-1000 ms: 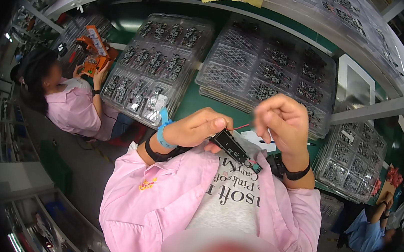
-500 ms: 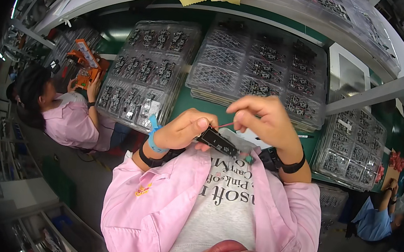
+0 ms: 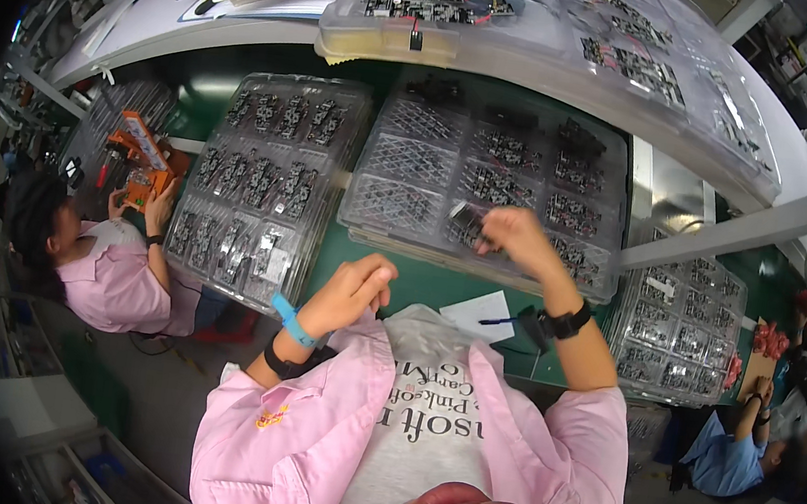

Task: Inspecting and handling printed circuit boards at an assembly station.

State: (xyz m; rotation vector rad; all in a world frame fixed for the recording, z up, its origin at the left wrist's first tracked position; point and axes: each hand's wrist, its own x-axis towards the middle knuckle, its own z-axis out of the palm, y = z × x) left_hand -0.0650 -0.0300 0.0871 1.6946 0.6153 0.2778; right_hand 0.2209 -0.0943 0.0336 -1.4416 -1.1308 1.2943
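Note:
My right hand point(image 3: 518, 240) is reached out over the middle clear tray point(image 3: 355, 196), its fingers closed on one end of a small black electronic module point(image 3: 466, 219). The module is tilted and blurred. It hangs above a compartment in the tray's nearest row, beside groups of circuit boards point(image 3: 504, 187). Nearer to my chest, my left hand point(image 3: 350, 291) is curled shut, thumb over the fingers, with nothing showing in it. A blue band point(image 3: 294, 319) is round my left wrist, and a black strap point(image 3: 568, 323) round the right.
A white paper with a pen point(image 3: 478, 314) lies on the green table. Filled trays stand at left point(image 3: 182, 270) and right point(image 3: 628, 355). A white shelf point(image 3: 249, 37) with a metal brace point(image 3: 717, 238) overhangs. A co-worker point(image 3: 110, 266) sits left at an orange fixture point(image 3: 145, 182); another person point(image 3: 726, 455) is far right.
My hands have parted. My right hand moved forward over the middle tray with the black module, which my left hand held before. The red wire near my fingers no longer shows. The view shifted.

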